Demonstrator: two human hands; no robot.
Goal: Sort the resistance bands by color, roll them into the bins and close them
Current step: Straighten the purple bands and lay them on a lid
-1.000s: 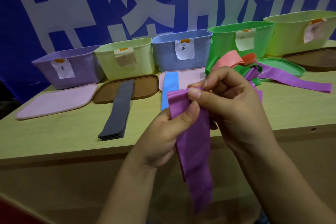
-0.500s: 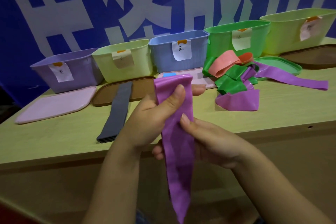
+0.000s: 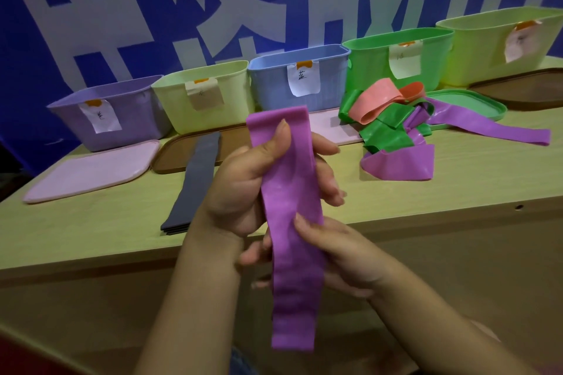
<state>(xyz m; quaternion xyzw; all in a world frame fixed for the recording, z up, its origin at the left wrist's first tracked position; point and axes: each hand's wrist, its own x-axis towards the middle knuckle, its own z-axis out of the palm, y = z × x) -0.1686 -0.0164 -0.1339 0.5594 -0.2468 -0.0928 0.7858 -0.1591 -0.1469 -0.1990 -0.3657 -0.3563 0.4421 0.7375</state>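
Flat purple rubber resistance band now hangs straightened: L hand grips top, R hand has slid below, pinching mid-strip. Ready for rolling.

A pale wooden bench ran across the view, its plain front panel dropping below the edge, with a small dark hole near the right. Behind it hung a blue backdrop bearing large white characters.
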